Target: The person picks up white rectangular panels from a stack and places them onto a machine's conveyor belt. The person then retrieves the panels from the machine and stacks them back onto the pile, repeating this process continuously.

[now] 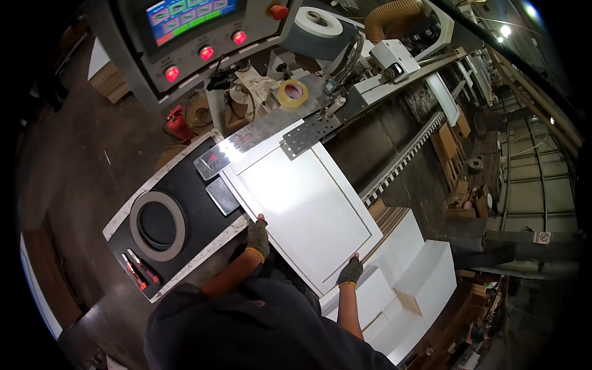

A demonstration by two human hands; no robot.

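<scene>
1. On machine bed: white panel (305,206) lies flat, far end under the metal guide plate (259,139).
2. My L hand (258,237) & R hand (351,272), both gloved, clamp its near edge w/ fingers closed, 1 per corner, keeping it square.

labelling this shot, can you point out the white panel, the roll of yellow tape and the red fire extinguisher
white panel (308,213), head view, on the flat middle of its face
roll of yellow tape (285,97), head view, on the left side of the ring
red fire extinguisher (179,126), head view, on the red body
</scene>
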